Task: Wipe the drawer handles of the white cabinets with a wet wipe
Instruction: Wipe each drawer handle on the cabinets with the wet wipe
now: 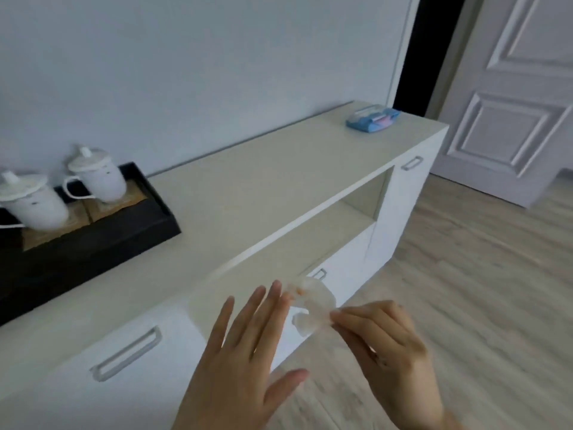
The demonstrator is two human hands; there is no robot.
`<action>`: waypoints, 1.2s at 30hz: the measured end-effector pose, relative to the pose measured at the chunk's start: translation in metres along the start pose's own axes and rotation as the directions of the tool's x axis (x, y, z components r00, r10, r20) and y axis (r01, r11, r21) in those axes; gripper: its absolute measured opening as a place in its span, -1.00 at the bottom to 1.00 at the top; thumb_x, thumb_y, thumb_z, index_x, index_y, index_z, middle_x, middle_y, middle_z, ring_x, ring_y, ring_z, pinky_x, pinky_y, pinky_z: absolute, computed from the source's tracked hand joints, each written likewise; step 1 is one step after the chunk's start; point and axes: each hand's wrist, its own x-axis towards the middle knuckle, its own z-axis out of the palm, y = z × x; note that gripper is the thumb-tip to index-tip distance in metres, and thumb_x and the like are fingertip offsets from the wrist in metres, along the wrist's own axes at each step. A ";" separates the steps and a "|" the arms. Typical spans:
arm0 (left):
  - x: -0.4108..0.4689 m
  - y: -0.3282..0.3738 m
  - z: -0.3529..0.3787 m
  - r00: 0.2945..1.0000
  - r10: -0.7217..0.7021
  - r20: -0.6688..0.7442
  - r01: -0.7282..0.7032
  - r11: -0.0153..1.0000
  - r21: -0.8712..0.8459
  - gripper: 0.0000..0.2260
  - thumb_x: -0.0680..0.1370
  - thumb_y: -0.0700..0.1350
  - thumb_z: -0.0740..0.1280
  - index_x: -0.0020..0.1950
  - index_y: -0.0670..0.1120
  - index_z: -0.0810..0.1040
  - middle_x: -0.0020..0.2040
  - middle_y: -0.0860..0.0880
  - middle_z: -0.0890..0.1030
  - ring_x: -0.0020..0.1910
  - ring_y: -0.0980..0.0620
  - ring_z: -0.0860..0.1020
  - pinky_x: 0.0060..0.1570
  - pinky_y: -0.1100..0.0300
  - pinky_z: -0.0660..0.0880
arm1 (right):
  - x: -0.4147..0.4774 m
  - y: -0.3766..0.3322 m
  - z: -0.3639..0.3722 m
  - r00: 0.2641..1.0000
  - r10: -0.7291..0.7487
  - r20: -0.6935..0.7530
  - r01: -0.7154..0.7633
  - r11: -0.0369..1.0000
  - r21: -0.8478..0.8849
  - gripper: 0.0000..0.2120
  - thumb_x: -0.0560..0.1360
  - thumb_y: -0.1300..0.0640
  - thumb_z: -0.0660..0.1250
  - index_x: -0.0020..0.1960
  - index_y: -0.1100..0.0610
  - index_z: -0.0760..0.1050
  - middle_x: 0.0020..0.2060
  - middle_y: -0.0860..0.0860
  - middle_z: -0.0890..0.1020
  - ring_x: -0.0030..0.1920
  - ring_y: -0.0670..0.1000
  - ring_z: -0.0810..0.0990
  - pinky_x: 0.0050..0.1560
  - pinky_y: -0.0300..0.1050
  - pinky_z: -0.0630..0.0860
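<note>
Up at head height, wide-angle, aimed forward and down. Rolled well over to one side, with the surface [279, 187] of the white cabinet [173, 352] slanting through the frame from lower left to upper right. In very close at the bottom edge on the left hand [245, 352] and right hand [387, 346], both large in frame. Facing the wall [217, 57] across the top left, with the door [511, 103] at far right and the floor [480, 290] at lower right. Black tray [93, 240] clipped by the left edge.
</note>
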 end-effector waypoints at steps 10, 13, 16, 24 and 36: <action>0.258 0.311 0.004 0.912 0.312 -0.266 -0.385 0.875 -0.293 -0.52 0.51 0.10 0.27 0.33 -0.15 0.49 0.23 -0.08 0.59 0.21 -0.04 0.56 0.28 -0.01 0.42 | 0.024 0.152 -0.328 0.980 0.071 -0.185 -0.115 0.966 -0.234 -0.89 0.47 0.25 0.37 -0.03 0.19 0.65 -0.14 -0.03 0.68 -0.19 0.01 0.56 -0.23 -0.04 0.53; 0.315 0.425 0.022 0.855 0.346 -0.388 -0.486 0.794 -0.364 -0.63 0.53 0.02 0.31 0.23 -0.18 0.58 0.16 -0.09 0.62 0.16 -0.04 0.58 0.27 0.01 0.42 | 0.006 0.206 -0.435 0.971 0.100 -0.216 -0.167 0.932 -0.321 -0.88 0.49 0.23 0.35 -0.04 0.21 0.65 -0.14 -0.01 0.68 -0.19 0.04 0.57 -0.23 -0.01 0.53; 0.366 0.530 0.047 0.799 0.370 -0.474 -0.576 0.697 -0.427 -0.72 0.53 -0.07 0.37 0.15 -0.20 0.63 0.10 -0.08 0.65 0.09 -0.05 0.60 0.21 -0.05 0.47 | -0.016 0.261 -0.529 0.959 0.131 -0.249 -0.230 0.877 -0.423 -0.87 0.50 0.21 0.34 -0.03 0.21 0.65 -0.13 -0.01 0.68 -0.17 0.03 0.57 -0.21 0.00 0.53; 0.514 0.788 0.158 0.613 0.507 -0.607 -0.786 0.472 -0.399 -0.79 0.54 -0.08 0.40 0.04 -0.21 0.67 -0.01 -0.08 0.68 -0.01 -0.09 0.64 0.15 -0.05 0.49 | -0.085 0.447 -0.738 0.884 0.193 -0.425 -0.436 0.665 -0.606 -0.91 0.48 0.23 0.39 -0.06 0.22 0.65 -0.18 0.01 0.69 -0.20 0.04 0.58 -0.23 0.01 0.52; 0.767 1.233 0.273 0.389 0.728 -0.565 -0.894 0.150 -0.422 -0.42 0.53 0.23 0.16 0.23 -0.24 0.56 0.11 -0.16 0.63 0.12 -0.13 0.55 0.23 -0.01 0.39 | -0.164 0.715 -1.090 0.743 0.144 -0.654 -0.669 0.210 -0.713 -0.92 0.43 0.29 0.43 -0.09 0.26 0.65 -0.20 0.04 0.69 -0.22 0.06 0.60 -0.23 0.04 0.55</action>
